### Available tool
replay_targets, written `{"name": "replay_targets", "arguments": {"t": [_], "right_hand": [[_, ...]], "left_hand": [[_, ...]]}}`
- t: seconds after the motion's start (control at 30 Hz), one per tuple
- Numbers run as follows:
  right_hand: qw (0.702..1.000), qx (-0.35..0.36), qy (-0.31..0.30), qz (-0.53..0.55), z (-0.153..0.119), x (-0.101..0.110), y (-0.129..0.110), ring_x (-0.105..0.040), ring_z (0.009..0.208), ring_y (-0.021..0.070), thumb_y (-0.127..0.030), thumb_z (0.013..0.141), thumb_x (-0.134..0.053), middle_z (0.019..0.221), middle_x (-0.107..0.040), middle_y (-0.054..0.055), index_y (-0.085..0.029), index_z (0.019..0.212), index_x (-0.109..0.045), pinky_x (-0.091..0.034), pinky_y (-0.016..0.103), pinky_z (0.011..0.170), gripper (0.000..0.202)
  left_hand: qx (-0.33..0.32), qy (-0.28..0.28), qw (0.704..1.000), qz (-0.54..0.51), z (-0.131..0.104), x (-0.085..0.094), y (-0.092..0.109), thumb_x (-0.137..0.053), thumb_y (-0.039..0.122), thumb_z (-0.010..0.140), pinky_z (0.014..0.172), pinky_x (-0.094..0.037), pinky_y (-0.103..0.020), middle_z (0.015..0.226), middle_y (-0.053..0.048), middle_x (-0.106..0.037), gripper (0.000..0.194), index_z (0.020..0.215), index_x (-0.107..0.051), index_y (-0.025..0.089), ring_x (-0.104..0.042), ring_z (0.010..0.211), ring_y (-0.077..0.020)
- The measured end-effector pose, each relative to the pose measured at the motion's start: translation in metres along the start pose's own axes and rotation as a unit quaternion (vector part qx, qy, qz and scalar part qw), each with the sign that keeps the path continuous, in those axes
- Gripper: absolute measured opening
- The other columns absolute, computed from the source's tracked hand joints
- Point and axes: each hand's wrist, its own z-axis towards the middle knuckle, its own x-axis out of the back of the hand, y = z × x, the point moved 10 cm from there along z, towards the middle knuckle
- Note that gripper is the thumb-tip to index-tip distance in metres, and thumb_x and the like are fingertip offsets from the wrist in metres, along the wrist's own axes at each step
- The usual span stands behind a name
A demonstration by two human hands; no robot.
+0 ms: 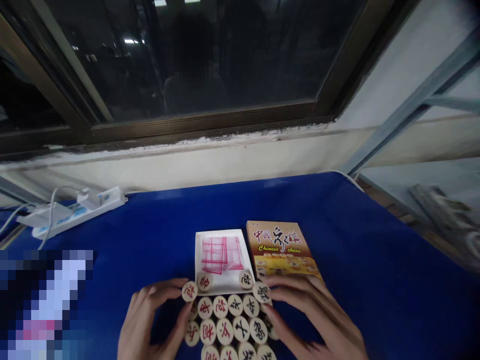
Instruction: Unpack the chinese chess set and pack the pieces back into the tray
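Counter: open tray at centre front, holding a folded board sheet and two discs at its near edge; box lid just beside it on the right. Cluster of discs in rows directly before the tray, left hand at its left edge, right hand at its right. Power strip at far left, below the window behind the counter.

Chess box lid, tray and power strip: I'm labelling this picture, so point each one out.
chess box lid [279,247], head view, printed top face
tray [202,239], head view, white rim
power strip [77,210], head view, white casing
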Motion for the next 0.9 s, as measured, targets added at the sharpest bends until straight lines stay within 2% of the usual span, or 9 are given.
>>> {"name": "replay_targets", "arguments": {"t": [0.1, 0.2, 0.33, 0.47, 0.6, 0.7, 0.9], "right_hand": [[0.999, 0.003, 0.001, 0.034, 0.014, -0.013, -0.004, -0.066, 0.094, 0.0142, -0.011, 0.094, -0.059, 0.1, -0.072, 0.001, -0.023, 0.106, -0.06, -0.053, 0.029, 0.083, 0.017], [0.998, -0.011, -0.011, 0.057, 0.025, -0.029, -0.003, -0.063, 0.096, 0.0155, -0.01, 0.095, -0.058, 0.101, -0.071, 0.001, -0.023, 0.105, -0.06, -0.051, 0.031, 0.084, 0.017], [0.997, -0.038, -0.027, 0.064, 0.03, -0.042, 0.001, -0.06, 0.1, 0.0168, -0.011, 0.095, -0.056, 0.101, -0.07, 0.0, -0.023, 0.104, -0.059, -0.048, 0.035, 0.088, 0.015], [0.994, -0.059, -0.063, 0.061, 0.029, -0.048, 0.004, -0.059, 0.103, 0.017, -0.018, 0.098, -0.053, 0.1, -0.069, -0.003, -0.025, 0.103, -0.06, -0.047, 0.035, 0.089, 0.011], [0.99, -0.05, -0.122, 0.041, 0.028, -0.055, 0.001, -0.057, 0.113, 0.0179, -0.017, 0.102, -0.043, 0.113, -0.068, 0.001, -0.025, 0.12, -0.057, -0.048, 0.036, 0.092, 0.025], [0.985, -0.061, -0.154, 0.044, 0.024, -0.058, 0.004, -0.056, 0.116, 0.0173, -0.016, 0.102, -0.039, 0.119, -0.065, 0.003, -0.026, 0.129, -0.054, -0.05, 0.034, 0.093, 0.032], [0.983, -0.088, -0.145, 0.062, 0.016, -0.055, 0.011, -0.056, 0.117, 0.017, -0.016, 0.102, -0.036, 0.121, -0.062, 0.005, -0.028, 0.134, -0.052, -0.054, 0.033, 0.093, 0.037]], "left_hand": [[-0.033, 0.012, 0.999, -0.01, 0.014, -0.007, 0.014, -0.063, 0.019, 0.095, 0.079, -0.049, -0.03, 0.106, -0.001, -0.072, 0.012, 0.103, -0.055, 0.024, -0.066, 0.095, -0.016], [-0.079, -0.01, 0.997, 0.0, 0.032, -0.021, 0.029, -0.059, 0.018, 0.097, 0.077, -0.045, -0.03, 0.102, 0.0, -0.073, 0.009, 0.103, -0.057, 0.024, -0.066, 0.094, -0.0164], [-0.095, -0.044, 0.994, 0.019, 0.046, -0.034, 0.036, -0.056, 0.017, 0.097, 0.075, -0.043, -0.031, 0.096, 0.001, -0.073, 0.01, 0.103, -0.061, 0.023, -0.065, 0.089, -0.0181], [-0.11, -0.078, 0.99, 0.03, 0.046, -0.04, 0.037, -0.059, 0.02, 0.095, 0.08, -0.043, -0.034, 0.1, 0.002, -0.075, 0.018, 0.111, -0.064, 0.026, -0.064, 0.098, -0.0211], [-0.143, -0.109, 0.982, 0.058, 0.043, -0.045, 0.038, -0.057, 0.019, 0.095, 0.085, -0.044, -0.037, 0.114, 0.001, -0.075, 0.032, 0.127, -0.06, 0.024, -0.059, 0.117, -0.0237], [-0.15, -0.128, 0.979, 0.052, 0.042, -0.048, 0.038, -0.055, 0.016, 0.096, 0.087, -0.046, -0.038, 0.114, 0.002, -0.076, 0.035, 0.13, -0.059, 0.024, -0.06, 0.118, -0.0231], [-0.125, -0.097, 0.987, 0.033, 0.041, -0.042, 0.032, -0.052, 0.018, 0.098, 0.086, -0.051, -0.037, 0.115, -0.001, -0.075, 0.031, 0.128, -0.061, 0.024, -0.062, 0.117, -0.0225]]}}
